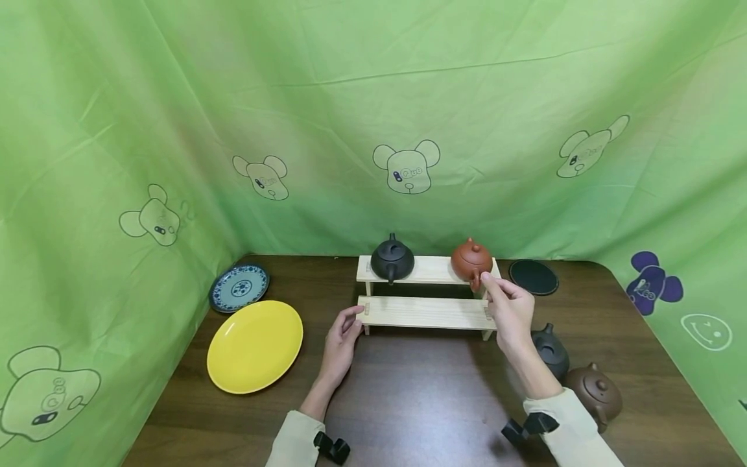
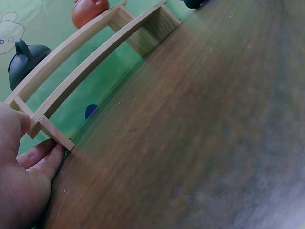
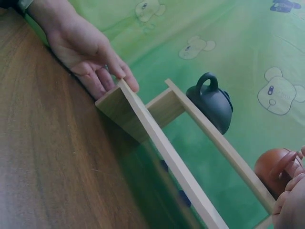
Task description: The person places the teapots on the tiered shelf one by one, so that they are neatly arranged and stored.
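Note:
A two-tier wooden shelf point(image 1: 428, 312) stands on the table. On its upper tier, a black teapot point(image 1: 392, 258) sits at the left and a reddish-brown teapot point(image 1: 470, 259) at the right. My right hand point(image 1: 512, 316) pinches the reddish-brown teapot's handle, which points toward me; in the right wrist view that hand point(image 3: 291, 202) is cut off by the frame edge. With thumb and fingers my left hand point(image 1: 340, 344) grips the left end of the lower tier, seen closely in the left wrist view beside the leg point(image 2: 57, 133).
Right of the shelf lies a dark round mat point(image 1: 533, 277). Another black teapot point(image 1: 550, 353) and a dark brown teapot point(image 1: 595, 392) stand beside my right forearm. On the left are a yellow plate point(image 1: 255, 347) and a blue patterned plate point(image 1: 239, 288). Green cloth point(image 1: 327, 130) hangs behind.

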{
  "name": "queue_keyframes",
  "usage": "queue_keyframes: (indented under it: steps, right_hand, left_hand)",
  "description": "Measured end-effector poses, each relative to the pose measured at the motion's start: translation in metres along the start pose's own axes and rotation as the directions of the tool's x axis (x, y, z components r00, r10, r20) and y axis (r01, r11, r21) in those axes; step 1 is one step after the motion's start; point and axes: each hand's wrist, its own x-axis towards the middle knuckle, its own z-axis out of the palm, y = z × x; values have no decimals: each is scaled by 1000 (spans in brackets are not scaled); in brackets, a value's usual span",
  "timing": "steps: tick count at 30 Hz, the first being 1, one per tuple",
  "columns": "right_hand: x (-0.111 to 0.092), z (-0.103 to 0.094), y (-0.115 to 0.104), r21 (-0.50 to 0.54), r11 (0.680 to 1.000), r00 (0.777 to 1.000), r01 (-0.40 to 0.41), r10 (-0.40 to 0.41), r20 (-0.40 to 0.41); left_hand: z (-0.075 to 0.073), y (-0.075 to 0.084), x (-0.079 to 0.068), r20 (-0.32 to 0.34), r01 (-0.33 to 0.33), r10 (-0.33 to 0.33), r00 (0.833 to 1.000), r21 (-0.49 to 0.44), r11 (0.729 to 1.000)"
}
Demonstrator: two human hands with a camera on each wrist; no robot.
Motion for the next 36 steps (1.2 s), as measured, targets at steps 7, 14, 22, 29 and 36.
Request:
queue_keyframes:
  steps: [7, 14, 22, 29, 36]
  right_hand:
    - [-4, -6, -4, 28, 1000, 1000, -7, 7, 4]
    - [-8, -15, -7, 1, 1000, 1000, -21, 21, 2]
    - [-16, -23, -12, 53, 999, 1000, -6, 4, 28]
    - [-25, -34, -16, 75, 997, 999, 3, -7, 53]
    - [-36, -53, -19, 44, 999, 998, 6, -9, 69]
  left_hand:
    - [0, -2, 0, -1, -9, 9, 1000, -8, 1000]
    - [-1, -3, 1, 9, -9, 9, 1000, -9, 1000]
    - [-1, -3, 2, 8, -15, 15, 1000, 8, 1000]
    - [0, -5, 0, -5, -92, 92, 996, 25, 995]
    - [0, 4, -4, 3, -133, 132, 991, 26, 991]
